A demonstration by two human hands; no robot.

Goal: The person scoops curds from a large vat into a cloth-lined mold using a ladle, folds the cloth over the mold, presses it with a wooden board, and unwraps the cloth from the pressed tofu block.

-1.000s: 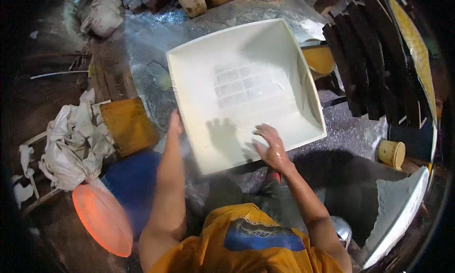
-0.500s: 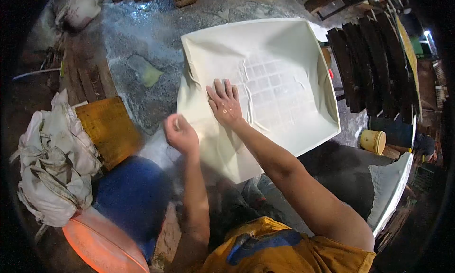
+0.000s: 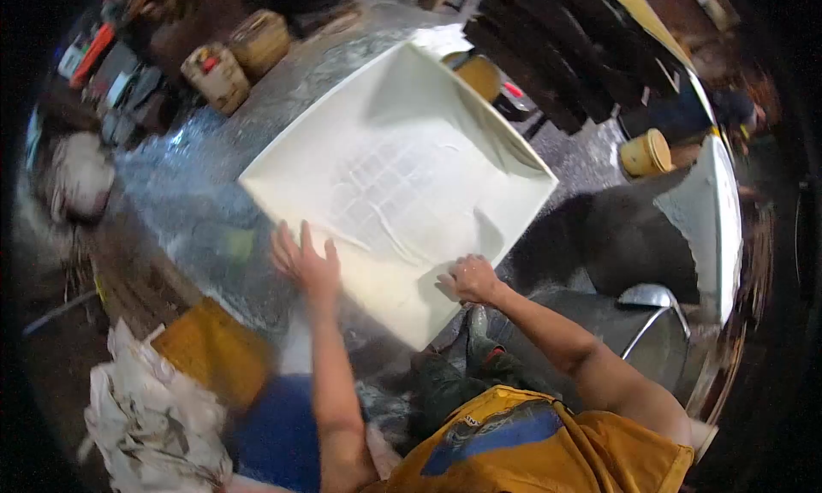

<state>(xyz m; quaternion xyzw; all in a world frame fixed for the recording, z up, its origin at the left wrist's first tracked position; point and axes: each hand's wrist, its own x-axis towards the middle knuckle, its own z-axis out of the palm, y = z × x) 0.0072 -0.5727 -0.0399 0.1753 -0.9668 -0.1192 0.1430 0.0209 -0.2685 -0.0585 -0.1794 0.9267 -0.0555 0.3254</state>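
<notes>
Fingers: left hand (image 3: 312, 270) spread, right hand (image 3: 473, 280) curled, hold unclear, at near edges of white tray (image 3: 334, 121). Apparently adjusting lining (image 3: 377, 275); next wants even tension.

I can see two grimy jerrycans (image 3: 215, 80) close together on the shiny floor (image 3: 336, 65), the nearer one red-capped. Pale crumpled cloth (image 3: 154, 416) lies near a yellow-brown board (image 3: 210, 349), with something blue (image 3: 272, 433) just beside. Over to the right there's a yellow bucket (image 3: 644, 155), a metal ladle (image 3: 644, 296) and a row of dark slabs (image 3: 548, 52)
</notes>
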